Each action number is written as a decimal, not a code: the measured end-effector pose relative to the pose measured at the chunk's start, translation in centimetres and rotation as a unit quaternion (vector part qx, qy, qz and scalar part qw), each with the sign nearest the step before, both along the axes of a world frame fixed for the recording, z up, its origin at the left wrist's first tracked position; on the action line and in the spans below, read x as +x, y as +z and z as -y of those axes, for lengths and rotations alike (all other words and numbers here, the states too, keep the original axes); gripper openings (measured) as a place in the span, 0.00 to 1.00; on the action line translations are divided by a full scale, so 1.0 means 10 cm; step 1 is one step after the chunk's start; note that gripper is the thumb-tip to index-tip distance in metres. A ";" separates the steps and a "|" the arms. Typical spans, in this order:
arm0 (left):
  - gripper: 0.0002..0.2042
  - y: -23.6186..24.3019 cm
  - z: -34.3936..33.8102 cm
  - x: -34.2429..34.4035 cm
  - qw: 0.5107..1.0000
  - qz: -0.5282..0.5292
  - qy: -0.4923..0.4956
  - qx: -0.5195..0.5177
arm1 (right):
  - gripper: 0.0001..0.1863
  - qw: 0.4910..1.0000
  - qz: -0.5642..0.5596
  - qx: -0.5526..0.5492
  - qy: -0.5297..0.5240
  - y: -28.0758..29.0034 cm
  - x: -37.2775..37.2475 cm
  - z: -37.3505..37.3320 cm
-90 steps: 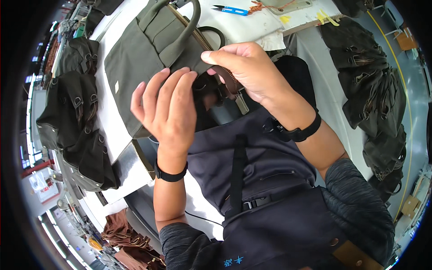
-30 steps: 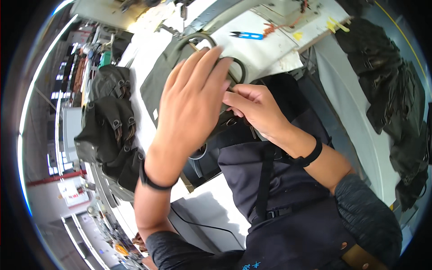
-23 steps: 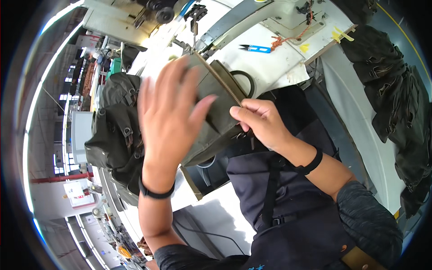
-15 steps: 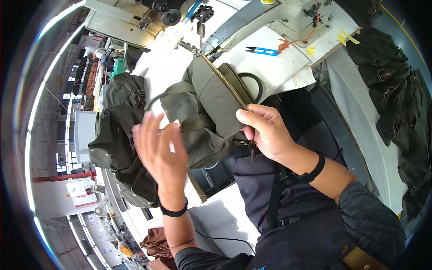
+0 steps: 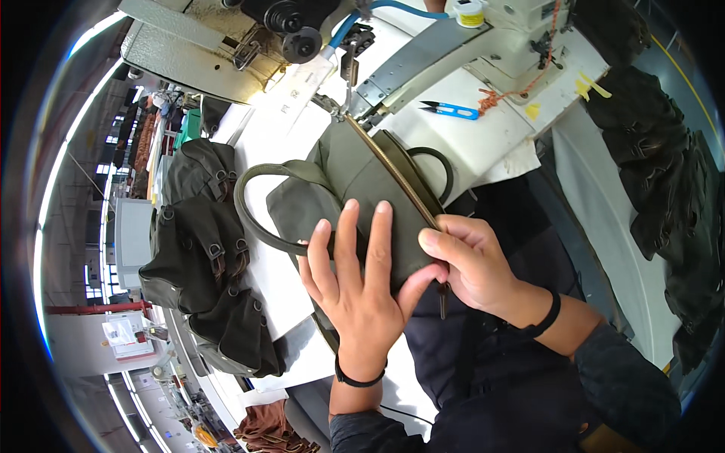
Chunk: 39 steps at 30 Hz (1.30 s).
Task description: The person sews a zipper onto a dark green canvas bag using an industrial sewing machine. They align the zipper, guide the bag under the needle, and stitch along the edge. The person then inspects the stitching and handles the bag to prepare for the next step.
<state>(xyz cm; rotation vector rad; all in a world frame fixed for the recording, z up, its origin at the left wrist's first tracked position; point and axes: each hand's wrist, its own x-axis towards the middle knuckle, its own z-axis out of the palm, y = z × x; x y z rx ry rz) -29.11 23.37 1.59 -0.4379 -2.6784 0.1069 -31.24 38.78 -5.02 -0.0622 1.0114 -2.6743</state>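
An olive-green fabric bag (image 5: 355,162) lies on the white work surface, its far end at the sewing machine's needle area (image 5: 343,109). A brass zipper (image 5: 393,167) runs along its right edge from the machine toward me. My right hand (image 5: 472,260) pinches the near end of the zipper edge between thumb and fingers; a dark zipper pull (image 5: 443,302) hangs below. Flat on the bag's near part rests my left hand (image 5: 359,291), fingers spread, thumb close to the right hand. A looped handle (image 5: 253,189) sticks out left, another loop (image 5: 445,170) right.
Several dark green bags (image 5: 200,249) are piled at the left. More hang or lie at the far right (image 5: 649,158). Blue thread snips (image 5: 453,111) lie beside orange thread (image 5: 491,100). A small yellow-labelled tub (image 5: 469,13) stands on the machine. Brown fabric (image 5: 272,429) sits at lower left.
My left hand has come from the air at the left down onto the bag, fingers spread. My right hand keeps its pinch on the zipper edge, now slightly lower in view.
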 end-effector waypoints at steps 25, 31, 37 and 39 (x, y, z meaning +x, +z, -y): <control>0.32 -0.04 0.01 -0.40 0.997 0.023 -0.007 0.067 | 0.20 0.999 -0.031 0.013 -0.007 -0.10 -0.45 0.08; 0.31 -0.02 0.05 -0.54 0.997 0.015 -0.015 0.068 | 0.19 1.000 -0.026 -0.003 0.000 -0.07 -0.59 0.13; 0.29 -0.05 0.10 -0.65 0.996 0.006 -0.026 0.083 | 0.19 0.999 -0.042 0.027 0.002 -0.05 -0.70 0.15; 0.30 -0.05 0.11 -0.66 0.996 0.002 -0.030 0.087 | 0.19 0.998 -0.053 0.026 0.000 -0.05 -0.71 0.15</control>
